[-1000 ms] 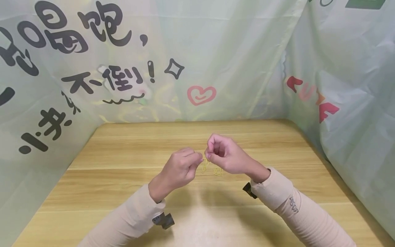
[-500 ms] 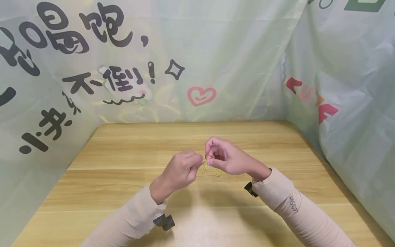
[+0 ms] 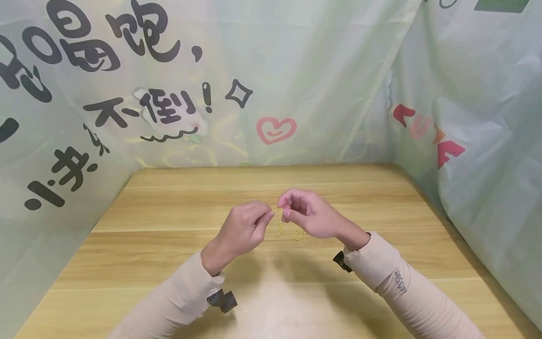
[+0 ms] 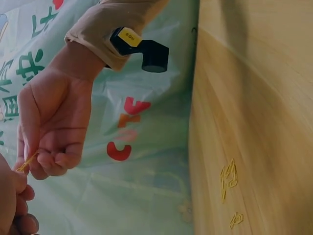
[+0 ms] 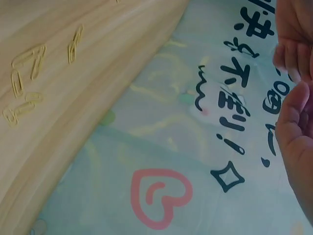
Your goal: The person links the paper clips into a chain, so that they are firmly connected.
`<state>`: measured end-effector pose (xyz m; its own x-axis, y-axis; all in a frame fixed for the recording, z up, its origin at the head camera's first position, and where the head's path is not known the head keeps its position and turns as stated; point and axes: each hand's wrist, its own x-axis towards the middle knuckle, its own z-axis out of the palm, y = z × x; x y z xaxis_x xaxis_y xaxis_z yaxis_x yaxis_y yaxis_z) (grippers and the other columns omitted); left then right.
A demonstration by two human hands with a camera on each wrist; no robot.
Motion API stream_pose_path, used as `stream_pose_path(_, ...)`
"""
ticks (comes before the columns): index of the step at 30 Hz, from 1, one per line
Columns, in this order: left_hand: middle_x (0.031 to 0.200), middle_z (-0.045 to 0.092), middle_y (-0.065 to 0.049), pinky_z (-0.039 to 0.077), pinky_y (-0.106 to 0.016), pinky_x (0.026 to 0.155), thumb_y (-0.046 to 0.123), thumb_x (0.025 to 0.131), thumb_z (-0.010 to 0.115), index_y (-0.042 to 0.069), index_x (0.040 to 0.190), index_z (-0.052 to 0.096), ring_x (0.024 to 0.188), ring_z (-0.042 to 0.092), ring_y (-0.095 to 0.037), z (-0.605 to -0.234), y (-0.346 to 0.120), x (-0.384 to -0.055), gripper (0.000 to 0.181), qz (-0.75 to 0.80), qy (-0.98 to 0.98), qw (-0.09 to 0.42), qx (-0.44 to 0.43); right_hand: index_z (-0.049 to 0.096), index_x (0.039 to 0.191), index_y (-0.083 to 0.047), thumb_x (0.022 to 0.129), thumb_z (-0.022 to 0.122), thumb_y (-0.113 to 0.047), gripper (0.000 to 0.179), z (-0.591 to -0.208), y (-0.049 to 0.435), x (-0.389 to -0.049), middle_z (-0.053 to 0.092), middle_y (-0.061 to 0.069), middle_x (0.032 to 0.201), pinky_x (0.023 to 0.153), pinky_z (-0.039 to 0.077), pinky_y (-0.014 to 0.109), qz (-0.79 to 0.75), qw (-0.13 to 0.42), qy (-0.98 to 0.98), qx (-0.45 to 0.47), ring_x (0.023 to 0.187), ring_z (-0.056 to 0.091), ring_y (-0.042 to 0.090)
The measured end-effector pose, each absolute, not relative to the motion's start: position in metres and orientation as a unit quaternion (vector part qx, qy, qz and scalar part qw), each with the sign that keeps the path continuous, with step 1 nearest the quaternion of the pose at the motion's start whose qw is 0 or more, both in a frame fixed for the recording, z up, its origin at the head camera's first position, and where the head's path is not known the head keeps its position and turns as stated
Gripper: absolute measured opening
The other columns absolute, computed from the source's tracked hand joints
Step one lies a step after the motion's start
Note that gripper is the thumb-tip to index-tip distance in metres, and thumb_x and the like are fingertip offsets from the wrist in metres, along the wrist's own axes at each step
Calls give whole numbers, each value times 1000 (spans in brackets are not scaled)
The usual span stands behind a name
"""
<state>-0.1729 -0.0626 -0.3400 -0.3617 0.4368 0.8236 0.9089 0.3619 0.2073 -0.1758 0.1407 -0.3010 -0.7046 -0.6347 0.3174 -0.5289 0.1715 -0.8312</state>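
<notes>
Yellow wire paper clip [image 3: 277,210] spans the small gap between my two hands, held above the table; whether it is one clip or two linked is too small to tell. My left hand [image 3: 243,229] pinches its left end between thumb and index finger. At the other end, my right hand [image 3: 315,215] pinches with thumb and fingertips, its remaining fingers curled. The left wrist view also shows the clip [image 4: 29,161] between both hands' fingertips. In the right wrist view the hands hide it.
Below the hands, several loose yellow paper clips [image 3: 298,236] lie on the wooden table [image 3: 169,263]; some show overlapping in the right wrist view, with a separate clip [image 5: 75,45] beside them. Printed cloth [image 3: 338,84] hangs around the back and sides.
Both hands have risen slightly since half a second ago. The left hand has shifted a little left, and more of the clip shows between the fingertips.
</notes>
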Motion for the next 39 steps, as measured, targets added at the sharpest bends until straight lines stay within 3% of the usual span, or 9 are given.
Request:
stream_pose_path(5,67,57,-1,43,-19,54,3,88,63,5,75,62,58,48,-9,-339,-66,-174,13,-348,-765,305,-449,51,96,-2,94,52,8,11,-297,142,-179,50,2,74,57,44,26,-467,-1,797,-382,64,49,16)
stream_pose_path(10,86,69,-7,53,-31,71,19,92,65,1,89,68,79,64,-20,-342,-67,-174,19,-373,-792,254,-411,50,96,-4,93,58,6,13,-296,140,-182,53,-2,73,55,42,28,-415,-43,818,-395,61,47,11)
stream_pose_path(13,87,70,-7,54,-34,73,16,91,66,0,91,69,81,65,-20,-344,-64,-174,16,-398,-783,249,-408,50,97,-5,92,61,5,15,-298,137,-182,56,-3,75,56,42,28,-409,-50,818,-400,61,48,10)
stream_pose_path(15,81,68,-5,53,-32,69,6,88,67,2,87,69,75,63,-17,-345,-63,-174,5,-410,-773,250,-415,50,97,-4,92,61,4,14,-299,135,-183,57,-4,74,56,43,27,-411,-49,815,-405,60,48,9)
stream_pose_path(23,75,64,-3,52,-32,65,3,91,61,3,87,67,69,60,-13,-343,-69,-173,8,-479,-772,207,-364,60,95,-3,97,57,-8,5,-318,150,-212,58,1,74,58,48,31,-370,5,857,-359,64,53,14)
stream_pose_path(26,79,66,-7,53,-32,66,0,92,60,1,89,67,71,61,-17,-341,-70,-171,8,-536,-758,155,-338,63,96,-3,97,59,-11,8,-339,162,-230,60,1,77,62,49,33,-293,33,900,-321,67,55,15)
stream_pose_path(32,88,66,-15,53,-31,79,-4,95,55,-11,91,62,83,64,-16,-341,-67,-165,11,-663,-686,29,-299,59,110,1,95,64,-15,22,-383,178,-249,60,4,76,65,49,34,-181,129,941,-254,64,54,15)
stream_pose_path(37,82,61,-5,52,-28,73,-5,97,48,-19,95,52,74,60,-14,-340,-63,-160,14,-732,-623,-35,-273,61,87,-6,89,67,-4,7,-400,175,-250,54,-2,71,63,45,30,-158,103,947,-259,63,47,13)
stream_pose_path(39,78,57,-4,50,-25,67,-5,97,47,-17,95,51,69,56,-13,-341,-62,-158,13,-730,-629,-39,-263,53,71,-7,85,60,9,22,-403,172,-248,45,-3,64,57,38,28,-155,102,946,-264,58,38,12)
